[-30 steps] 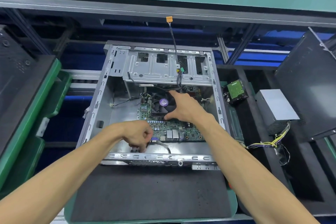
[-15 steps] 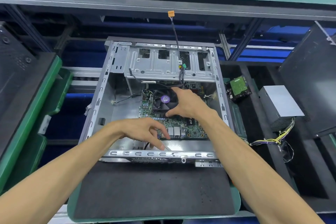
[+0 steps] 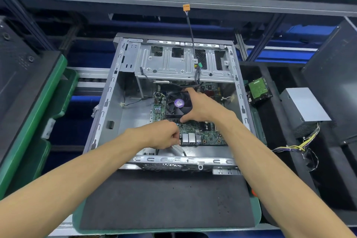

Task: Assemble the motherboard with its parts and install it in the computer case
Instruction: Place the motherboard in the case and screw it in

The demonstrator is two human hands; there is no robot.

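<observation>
An open metal computer case (image 3: 108,106) lies flat on a black foam mat (image 3: 166,199). The green motherboard (image 3: 204,135) sits inside it, carrying a black CPU fan (image 3: 176,102) with a purple sticker. My right hand (image 3: 202,108) spans the fan's right side, index fingertip at its far corner and thumb at its near edge. My left hand (image 3: 162,135) has its fingers curled at the board's near left edge, beside the metal ports (image 3: 189,138). A pale cable end shows just below its fingers. What the fingertips pinch is partly hidden.
A cable with an orange connector (image 3: 186,7) rises from the drive cage (image 3: 181,63). Right of the case a hard drive (image 3: 258,89) and a grey power supply (image 3: 303,106) with loose wires (image 3: 295,148) lie in a black tray. Green trays (image 3: 38,112) stand at left.
My left hand's fingers, stretched out half a second ago, have curled at the board's near left edge. My right hand stays on the fan. The view has shifted slightly.
</observation>
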